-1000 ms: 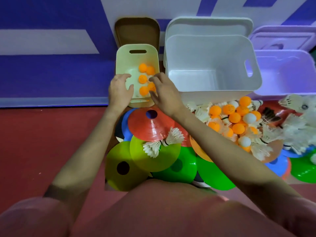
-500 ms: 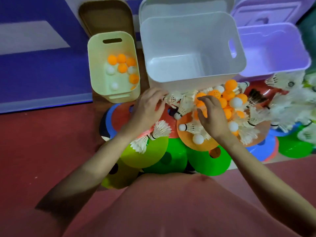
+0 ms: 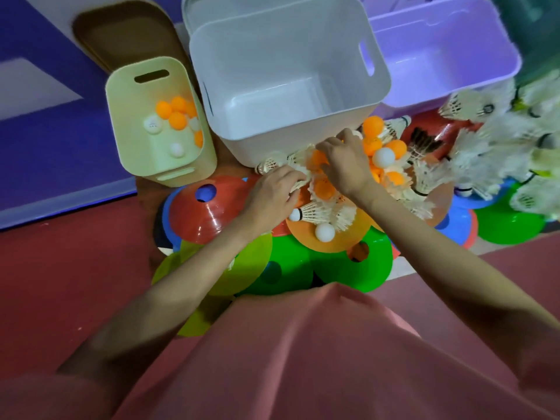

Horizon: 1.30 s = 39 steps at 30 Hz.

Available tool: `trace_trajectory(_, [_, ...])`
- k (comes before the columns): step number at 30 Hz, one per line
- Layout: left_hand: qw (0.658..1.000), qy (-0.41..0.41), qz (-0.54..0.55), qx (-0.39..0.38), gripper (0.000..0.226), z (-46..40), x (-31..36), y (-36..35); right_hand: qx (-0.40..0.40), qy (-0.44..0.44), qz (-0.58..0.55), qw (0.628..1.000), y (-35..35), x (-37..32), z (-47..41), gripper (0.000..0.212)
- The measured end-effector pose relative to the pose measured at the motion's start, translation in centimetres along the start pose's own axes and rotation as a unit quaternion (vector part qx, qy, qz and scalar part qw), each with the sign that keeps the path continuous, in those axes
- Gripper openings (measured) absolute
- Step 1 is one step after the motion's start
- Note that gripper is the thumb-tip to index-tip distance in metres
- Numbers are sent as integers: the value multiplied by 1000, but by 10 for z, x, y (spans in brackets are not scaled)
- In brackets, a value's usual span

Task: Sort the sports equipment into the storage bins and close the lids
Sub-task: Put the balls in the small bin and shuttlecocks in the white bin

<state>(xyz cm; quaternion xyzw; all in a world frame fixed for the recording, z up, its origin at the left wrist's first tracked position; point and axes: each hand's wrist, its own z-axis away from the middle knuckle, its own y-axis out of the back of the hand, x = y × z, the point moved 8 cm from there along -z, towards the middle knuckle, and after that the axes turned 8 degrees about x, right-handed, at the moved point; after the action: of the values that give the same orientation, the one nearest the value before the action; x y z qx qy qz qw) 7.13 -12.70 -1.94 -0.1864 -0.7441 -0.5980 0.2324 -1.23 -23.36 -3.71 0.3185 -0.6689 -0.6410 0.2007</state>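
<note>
Orange balls (image 3: 322, 187) lie between both hands' grips.

Both hands relocated from the ball bin to the mixed pile.

One second earlier both hands were at the near rim of the cream bin (image 3: 160, 122), over its orange balls; half a second earlier they had left it and were apart over the pile. Now the left hand (image 3: 272, 194) and right hand (image 3: 344, 165) lie close together among the shuttlecocks (image 3: 321, 212) and orange balls (image 3: 383, 140) just in front of the white bin (image 3: 291, 80), fingers curled into the heap; what each holds cannot be told. The cream bin now shows white balls (image 3: 153, 124) beside the orange ones, where only orange showed before.
</note>
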Motion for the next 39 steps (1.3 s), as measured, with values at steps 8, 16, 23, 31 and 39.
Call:
trace_trajectory(8, [998,-17,-36,-39,30,-18,24,-34,89,-31,-118,989,31,21,14,34])
trace_trajectory(16, [985,2,-149,-83,40,-29,27,-64,123,-59,-155,978,50,48,46,34])
trace_trajectory(23, [998,41,-50,15,34,-23,25,-37,142,-70,-194,968,56,44,58,33])
trace_trajectory(31, [973,145,8,180,29,30,-30,65,112,11,-285,952,46,-24,57,29])
trace_trajectory(39, [900,297,-35,318,32,63,-144,167,76,160,-309,934,49,-160,-7,31])
